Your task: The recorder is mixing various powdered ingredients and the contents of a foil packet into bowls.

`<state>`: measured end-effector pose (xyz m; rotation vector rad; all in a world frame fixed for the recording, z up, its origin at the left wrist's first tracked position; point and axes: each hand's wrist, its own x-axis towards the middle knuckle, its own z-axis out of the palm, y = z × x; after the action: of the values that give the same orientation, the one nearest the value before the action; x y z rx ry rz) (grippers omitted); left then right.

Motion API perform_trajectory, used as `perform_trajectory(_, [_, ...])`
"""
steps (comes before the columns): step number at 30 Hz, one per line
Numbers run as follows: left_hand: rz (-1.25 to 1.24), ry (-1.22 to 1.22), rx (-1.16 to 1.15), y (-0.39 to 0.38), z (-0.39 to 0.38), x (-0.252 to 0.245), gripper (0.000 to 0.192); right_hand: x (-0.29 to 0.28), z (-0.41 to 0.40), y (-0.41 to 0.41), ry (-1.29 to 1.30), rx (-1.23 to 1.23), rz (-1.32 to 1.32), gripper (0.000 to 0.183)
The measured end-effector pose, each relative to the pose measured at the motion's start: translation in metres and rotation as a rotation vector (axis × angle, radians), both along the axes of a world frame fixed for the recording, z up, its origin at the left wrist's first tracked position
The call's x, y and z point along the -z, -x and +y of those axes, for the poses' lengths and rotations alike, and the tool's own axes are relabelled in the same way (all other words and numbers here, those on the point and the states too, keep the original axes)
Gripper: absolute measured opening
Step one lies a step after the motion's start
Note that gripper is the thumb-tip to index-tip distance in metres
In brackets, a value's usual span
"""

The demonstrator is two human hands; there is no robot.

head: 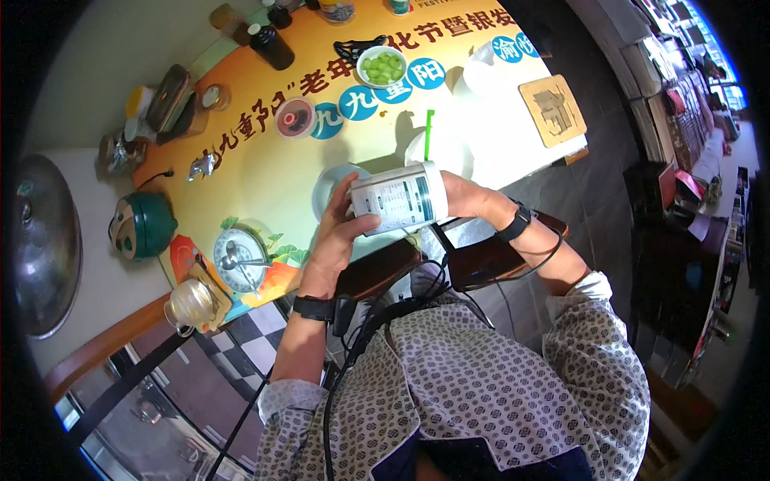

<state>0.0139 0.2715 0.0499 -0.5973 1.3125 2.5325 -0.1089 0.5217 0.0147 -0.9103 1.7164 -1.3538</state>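
Note:
Both my hands hold a white cylindrical canister (397, 201), tipped on its side above the table's near edge, its printed label facing up. My left hand (340, 231) grips the left end, thumb across the label. My right hand (466, 195) is around the other end, its fingers mostly hidden behind the canister. A pale round dish (328, 186) lies partly behind my left hand. Just beyond the canister are a white bowl or plate (448, 153) and a bright green stick (429, 132). Farther back stands a white bowl of cut green pieces (384, 67).
A round container with a red-and-white lid (295, 117) sits mid-table. At left are a green pot-like appliance (143, 225), a patterned plate with spoons (239, 258) and a glass pitcher (192, 306). A wooden board (552, 111) lies right; a dark bottle (271, 47) stands at the back.

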Motion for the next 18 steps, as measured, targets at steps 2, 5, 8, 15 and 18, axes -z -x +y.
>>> perform_trajectory(2, [0.002,0.052,-0.009,-0.005,-0.002,0.007,0.096,-0.016,-0.013,0.006,-0.198,-0.100,-0.021,0.065])
perform_trajectory(5, [-0.020,0.065,0.049,-0.002,0.003,0.014,0.094,0.000,-0.007,-0.007,0.009,-0.081,0.085,0.056])
perform_trajectory(8, [-0.007,0.105,0.090,-0.005,0.002,0.003,0.090,-0.004,-0.008,-0.005,-0.124,-0.219,0.037,0.054])
perform_trajectory(15, [-0.063,0.006,0.068,-0.014,0.005,0.000,0.091,0.000,-0.006,0.000,-0.126,-0.313,0.018,0.050])
perform_trajectory(18, [-0.065,-0.019,0.055,-0.013,0.006,0.000,0.093,0.001,-0.007,-0.002,-0.093,-0.277,0.022,0.051])
